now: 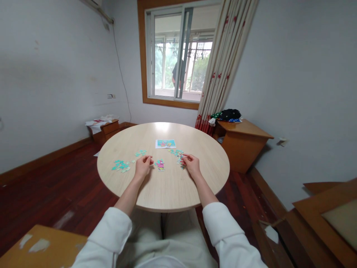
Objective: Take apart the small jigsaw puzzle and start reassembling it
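On the round table a small joined patch of jigsaw puzzle (160, 165), pink with other colours, lies between my hands. My right hand (192, 166) pinches a puzzle piece (182, 157) between thumb and fingertips, just above loose pieces (176, 152) at the right. Left of the patch is my left hand (143, 166), its fingers curled together; whether anything small is in them is hidden. A heap of turquoise and pale pieces (121, 165) lies farther left, with a smaller group (141, 153) behind the left hand. Beyond the patch lies a printed picture (165, 143) with pink and yellow figures on turquoise.
The pale round table (167, 197) stands before me. Behind it at the right, a wooden desk (248, 128) carries dark cloth (230, 114); a low cabinet (109, 128) with papers is at the left. A person (175, 72) shows beyond the window.
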{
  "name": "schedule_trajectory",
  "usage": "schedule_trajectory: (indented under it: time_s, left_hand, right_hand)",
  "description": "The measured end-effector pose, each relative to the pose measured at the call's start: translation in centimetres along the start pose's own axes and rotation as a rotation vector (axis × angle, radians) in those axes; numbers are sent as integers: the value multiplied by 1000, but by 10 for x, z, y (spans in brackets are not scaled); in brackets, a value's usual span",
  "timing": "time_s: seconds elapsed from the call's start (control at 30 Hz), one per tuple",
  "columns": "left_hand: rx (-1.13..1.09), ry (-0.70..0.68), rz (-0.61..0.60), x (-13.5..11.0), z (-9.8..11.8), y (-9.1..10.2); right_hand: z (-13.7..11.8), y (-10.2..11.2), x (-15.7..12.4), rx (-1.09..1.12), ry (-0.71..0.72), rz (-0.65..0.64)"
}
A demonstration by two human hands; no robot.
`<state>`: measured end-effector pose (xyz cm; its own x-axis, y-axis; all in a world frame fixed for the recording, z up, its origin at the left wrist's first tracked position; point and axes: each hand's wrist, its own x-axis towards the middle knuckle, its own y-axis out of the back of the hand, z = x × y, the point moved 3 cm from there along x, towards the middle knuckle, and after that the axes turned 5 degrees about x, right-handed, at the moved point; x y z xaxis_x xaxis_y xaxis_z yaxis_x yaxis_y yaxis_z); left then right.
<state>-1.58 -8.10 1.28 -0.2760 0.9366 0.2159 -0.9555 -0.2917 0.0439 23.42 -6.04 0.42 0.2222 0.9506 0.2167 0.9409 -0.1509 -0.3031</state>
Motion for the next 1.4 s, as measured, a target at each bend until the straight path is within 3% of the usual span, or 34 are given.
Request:
schedule_trajectory:
  time_s: [0.13, 0.27, 0.57, 0.9, 1.4]
  left_hand:
    - [-309, 162, -223, -8, 2, -10]
    - [-429, 220, -459, -17, 9, -15]
    - [-425, 294, -689, -25, 14, -18]
    - [-412, 306, -806, -32, 18, -22]
    - [-459, 310, -684, -21, 10, -18]
  right_hand:
    - [3, -29, -21, -18, -13, -109]
    - [5, -50, -40, -21, -42, -211]
    - [5, -53, -46, -14, -70, -260]
    - [6, -52, -46, -61, -61, -292]
    - [7, -45, -41, -43, -46, -214]
